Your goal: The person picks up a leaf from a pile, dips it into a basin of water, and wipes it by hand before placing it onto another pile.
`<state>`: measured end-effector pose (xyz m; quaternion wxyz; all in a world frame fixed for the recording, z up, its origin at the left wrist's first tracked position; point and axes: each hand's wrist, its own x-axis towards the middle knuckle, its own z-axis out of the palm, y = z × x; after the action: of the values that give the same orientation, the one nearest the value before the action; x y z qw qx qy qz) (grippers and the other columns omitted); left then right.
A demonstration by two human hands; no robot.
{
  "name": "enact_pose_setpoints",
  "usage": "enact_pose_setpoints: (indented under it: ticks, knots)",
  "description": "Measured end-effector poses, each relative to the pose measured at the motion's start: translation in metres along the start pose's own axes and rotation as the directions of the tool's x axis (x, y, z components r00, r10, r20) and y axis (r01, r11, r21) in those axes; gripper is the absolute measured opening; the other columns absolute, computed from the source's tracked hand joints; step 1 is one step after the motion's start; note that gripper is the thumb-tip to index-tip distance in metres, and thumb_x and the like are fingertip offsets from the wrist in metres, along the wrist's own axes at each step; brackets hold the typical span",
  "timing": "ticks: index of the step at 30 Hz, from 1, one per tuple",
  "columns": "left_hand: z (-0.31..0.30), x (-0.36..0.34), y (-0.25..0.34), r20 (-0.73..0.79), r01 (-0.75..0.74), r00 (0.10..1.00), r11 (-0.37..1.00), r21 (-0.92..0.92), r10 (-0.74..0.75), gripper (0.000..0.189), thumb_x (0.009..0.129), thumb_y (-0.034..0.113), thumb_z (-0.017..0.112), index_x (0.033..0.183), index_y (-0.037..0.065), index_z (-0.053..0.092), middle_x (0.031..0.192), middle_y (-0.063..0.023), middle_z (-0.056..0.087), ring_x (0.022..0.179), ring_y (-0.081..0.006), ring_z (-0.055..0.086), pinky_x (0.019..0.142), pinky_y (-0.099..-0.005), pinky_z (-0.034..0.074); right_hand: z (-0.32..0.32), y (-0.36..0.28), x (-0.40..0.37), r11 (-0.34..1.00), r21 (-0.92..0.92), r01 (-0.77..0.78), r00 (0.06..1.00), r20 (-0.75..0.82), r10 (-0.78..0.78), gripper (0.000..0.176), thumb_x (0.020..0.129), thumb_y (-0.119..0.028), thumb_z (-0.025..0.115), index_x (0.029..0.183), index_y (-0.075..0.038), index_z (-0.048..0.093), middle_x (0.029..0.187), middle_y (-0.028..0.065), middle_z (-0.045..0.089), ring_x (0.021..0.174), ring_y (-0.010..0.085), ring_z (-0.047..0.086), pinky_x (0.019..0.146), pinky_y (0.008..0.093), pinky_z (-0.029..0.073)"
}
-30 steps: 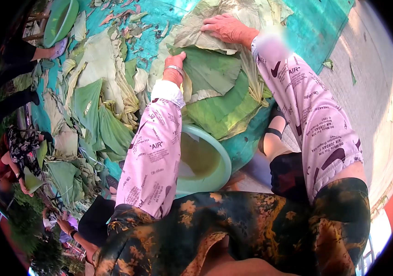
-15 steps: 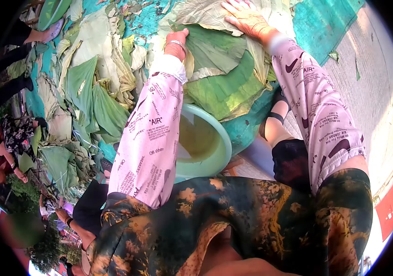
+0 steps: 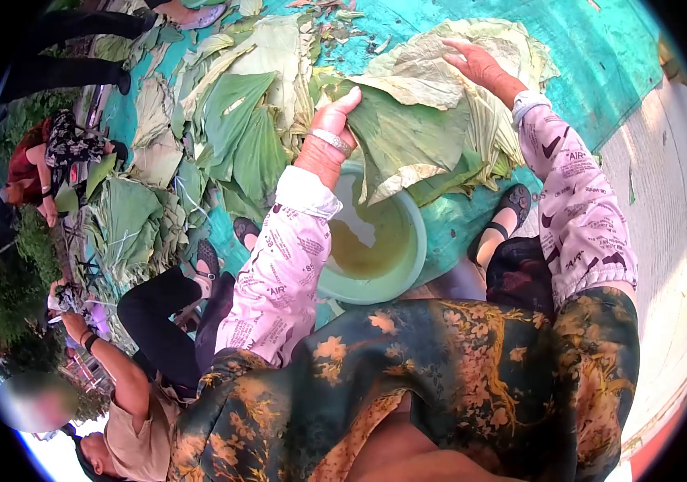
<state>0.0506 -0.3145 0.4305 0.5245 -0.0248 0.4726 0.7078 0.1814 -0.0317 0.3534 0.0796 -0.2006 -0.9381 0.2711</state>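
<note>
My left hand [image 3: 331,135] is closed on the left edge of a large green lotus leaf [image 3: 412,132], thumb uppermost. The leaf's pale, dry lower corner hangs over the basin's rim. Fingers apart, my right hand [image 3: 482,67] is over the right side of the stack of pale dried leaves [image 3: 520,50], holding nothing. Below my left hand stands a light green basin [image 3: 416,255] with murky yellowish water in it.
More leaves [image 3: 235,120] are heaped on the teal tarp [image 3: 601,48] to the left, with a tied bundle [image 3: 130,221] farther left. A seated person [image 3: 147,386] is close on my left; others are beyond. Concrete [image 3: 657,185] borders the tarp at right.
My left hand has lifted the green leaf's edge and drawn it toward me, over the basin. My right hand has come off the pale leaves. The view has shifted.
</note>
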Motion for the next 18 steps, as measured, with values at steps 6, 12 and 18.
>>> enact_pose_setpoints:
  ticks: [6, 12, 18]
  knots:
    - [-0.027, -0.077, 0.008, 0.088, -0.201, 0.975, 0.979, -0.038, 0.204, 0.029, 0.084, 0.012, 0.057, 0.110, 0.000, 0.050, 0.102, -0.0138, 0.059, 0.088, -0.0260, 0.060, 0.079, -0.0403, 0.051, -0.023, -0.217, -0.045, 0.822, 0.018, 0.569, 0.821, -0.074, -0.566, 0.042, 0.082, -0.032, 0.058, 0.118, -0.014, 0.047, 0.108, 0.0131, 0.055, 0.098, 0.0277, 0.055, 0.085, 0.0350, 0.044]
    - [-0.067, -0.090, 0.015, 0.290, -0.152, 0.936, 0.971, -0.182, 0.201, 0.039, 0.088, 0.030, 0.052, 0.116, 0.003, 0.046, 0.105, -0.0121, 0.057, 0.093, -0.0244, 0.058, 0.083, -0.0399, 0.049, 0.007, -0.277, -0.047, 0.825, -0.046, 0.563, 0.826, 0.004, -0.563, 0.027, 0.076, -0.022, 0.063, 0.097, -0.010, 0.049, 0.092, 0.0077, 0.055, 0.083, 0.0250, 0.057, 0.072, 0.0346, 0.046]
    - [-0.095, -0.090, 0.015, 0.188, -0.073, 0.977, 0.986, -0.153, 0.101, 0.044, 0.090, 0.038, 0.044, 0.118, 0.004, 0.046, 0.111, -0.0132, 0.055, 0.099, -0.0253, 0.055, 0.086, -0.0403, 0.046, 0.034, -0.282, -0.048, 0.830, 0.129, 0.542, 0.840, -0.051, -0.540, 0.020, 0.075, -0.012, 0.064, 0.089, -0.007, 0.051, 0.078, 0.0045, 0.054, 0.073, 0.0172, 0.055, 0.067, 0.0294, 0.045]
